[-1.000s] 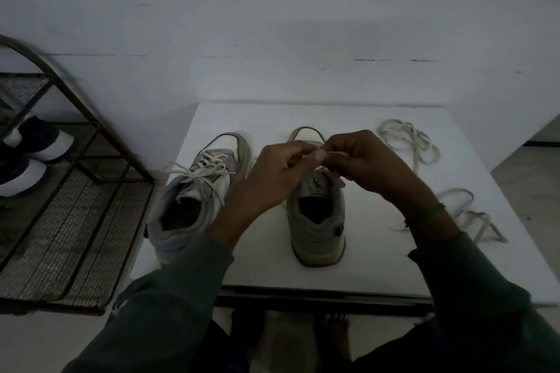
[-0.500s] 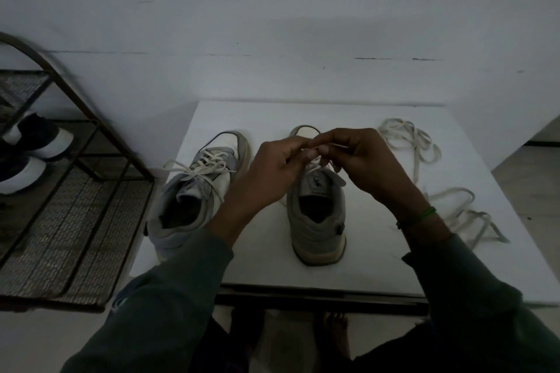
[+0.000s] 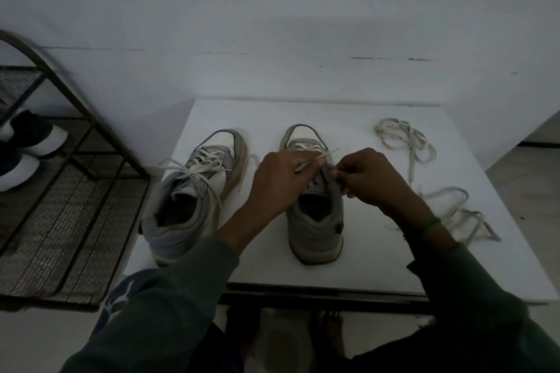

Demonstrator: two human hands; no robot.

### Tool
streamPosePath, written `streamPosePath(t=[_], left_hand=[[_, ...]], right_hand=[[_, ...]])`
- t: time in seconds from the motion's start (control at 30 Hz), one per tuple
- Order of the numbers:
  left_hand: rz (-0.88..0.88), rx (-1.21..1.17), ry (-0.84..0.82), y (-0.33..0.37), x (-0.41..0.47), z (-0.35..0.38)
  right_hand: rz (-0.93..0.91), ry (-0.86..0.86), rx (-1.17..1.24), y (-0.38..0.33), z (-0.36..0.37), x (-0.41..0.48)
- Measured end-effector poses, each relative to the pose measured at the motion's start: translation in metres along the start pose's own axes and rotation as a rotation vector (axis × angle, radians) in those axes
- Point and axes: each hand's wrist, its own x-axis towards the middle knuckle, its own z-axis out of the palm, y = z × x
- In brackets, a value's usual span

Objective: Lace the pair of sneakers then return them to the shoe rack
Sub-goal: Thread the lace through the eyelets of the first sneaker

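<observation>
Two grey and white sneakers stand toes away from me on a white table (image 3: pixel 339 112). The left sneaker (image 3: pixel 194 191) has a cream lace threaded through its eyelets, with loose ends. Over the tongue of the right sneaker (image 3: pixel 315 221) both hands work. My left hand (image 3: pixel 278 182) pinches the end of a cream lace (image 3: pixel 321 157), whose tip points up to the right. My right hand (image 3: pixel 366 179) pinches the sneaker's upper edge near an eyelet. The eyelets are hidden by my fingers.
A loose coil of cream lace (image 3: pixel 406 139) lies at the table's back right, and more lace (image 3: pixel 454 212) trails by my right wrist. A metal mesh shoe rack (image 3: pixel 69 200) stands at the left with dark shoes (image 3: pixel 27 145) on it. A white wall rises behind.
My hands have drawn slightly apart. The lace end now sticks out from my left fingers, and my right hand has shifted right to the sneaker's edge.
</observation>
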Motion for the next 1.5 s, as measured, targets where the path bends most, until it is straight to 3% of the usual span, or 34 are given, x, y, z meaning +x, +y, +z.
streamPosePath(t=[0.13,0.3,1.07,1.5], left_hand=[[0.015,0.008,0.0,-0.002,-0.001,0.002],[0.027,0.08,0.006,-0.002,-0.006,0.0],[0.086,0.152,0.007,-0.002,-0.008,0.003],[0.017,0.256,-0.022,0.004,-0.008,0.002]], right_hand=[[0.114,-0.043,0.269,0.005,0.007,0.003],[0.157,-0.09,0.407,0.007,0.008,0.006],[0.115,-0.128,0.478,0.016,0.009,0.009],[0.103,-0.12,0.464,0.014,0.009,0.01]])
